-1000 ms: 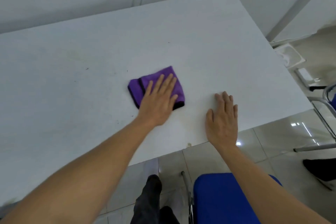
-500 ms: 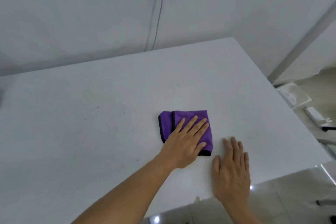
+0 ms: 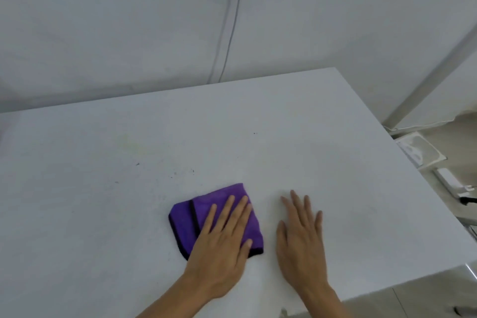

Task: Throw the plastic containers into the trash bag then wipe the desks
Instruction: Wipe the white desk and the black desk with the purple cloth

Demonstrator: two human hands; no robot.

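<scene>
Our left fingers (image 3: 224, 213) lie straight and slightly spread as the left hand (image 3: 220, 253) presses a folded purple cloth (image 3: 184, 224) flat on the white desk (image 3: 284, 124). Just beside it, our right hand (image 3: 300, 240) rests flat on the bare desk, fingers loosely spread.

White desk (image 3: 103, 214) w/ dark specks (image 3: 137, 164); folded purple cloth (image 3: 184, 224) on it, right hand (image 3: 300, 242) flat beside.

Soft, even, cool light falls on the white desk (image 3: 322, 137), leaving only faint shadows. The left hand (image 3: 222, 248) is slightly smeared by motion, and straight edges bow toward the frame's borders.
</scene>
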